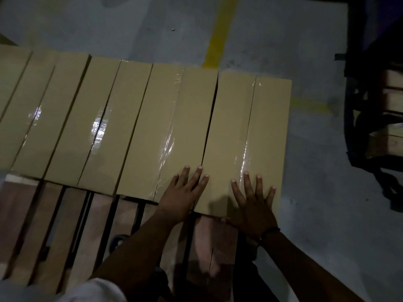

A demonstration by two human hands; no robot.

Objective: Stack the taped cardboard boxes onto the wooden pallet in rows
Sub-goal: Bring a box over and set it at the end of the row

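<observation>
Right hand [254, 203]: flat, palm down, fingers straight and spread, pressing on the top of the rightmost box [266, 118] at its near end. Grasps nothing. The thumb sits at the box's near edge. Dark wristband [270, 232] on the wrist.

Left hand [183, 190]: also flat, palm down, fingers spread and relaxed, resting on the near end of the second box [172, 118], just left of the right hand. Not clenched, not gripping. Its rightmost fingertips reach the dark gap between the two boxes.

Both boxes are brown cardboard and lie long side away from the hands. Each has a clear glossy tape strip [247, 149] along its top seam. The narrow gap between them widens toward the hands.

Left of the left hand, more taped boxes [72, 118] lie side by side in one row, tops level, running out of view at the left edge.

The row sits on the wooden pallet [98, 225]. Its bare slats show below the hands and to the left, under the forearms.

Beyond the boxes and right of the right hand is grey floor [316, 192], with a yellow line [220, 33] running away from the hands. Far right stands a dark rack [370, 68], contents dim, cannot tell what. White cloth [98, 288] shows at the bottom edge by the left forearm.
</observation>
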